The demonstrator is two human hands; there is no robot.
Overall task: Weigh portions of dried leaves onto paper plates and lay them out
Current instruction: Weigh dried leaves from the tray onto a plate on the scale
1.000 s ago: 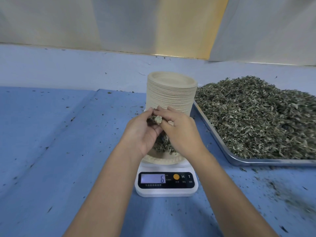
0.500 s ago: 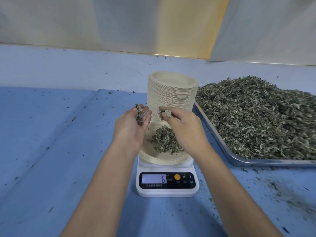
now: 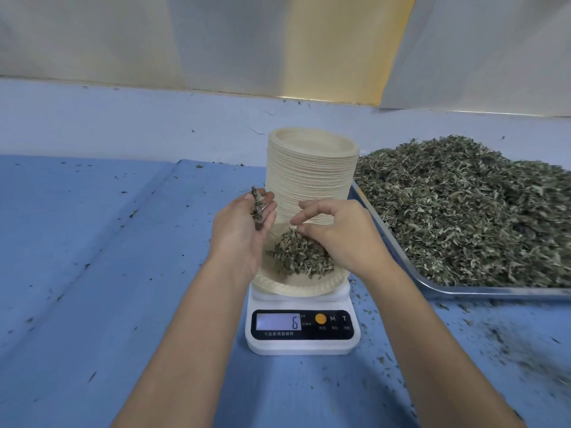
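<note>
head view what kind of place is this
Probably a small herb or tea packing bench: a metal tray heaped with dried leaves, a tall stack of paper plates, and a digital scale reading 6 with a filled plate on it.

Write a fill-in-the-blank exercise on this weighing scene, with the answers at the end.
1. The scale reads ____.
2. The plate stack stands ____ the scale.
3. The tray lies on the scale's ____ side.
4. The left hand holds leaves; the right hand touches the pile on the plate, which sits on the ____.
Answers: 6; behind; right; scale.
</note>
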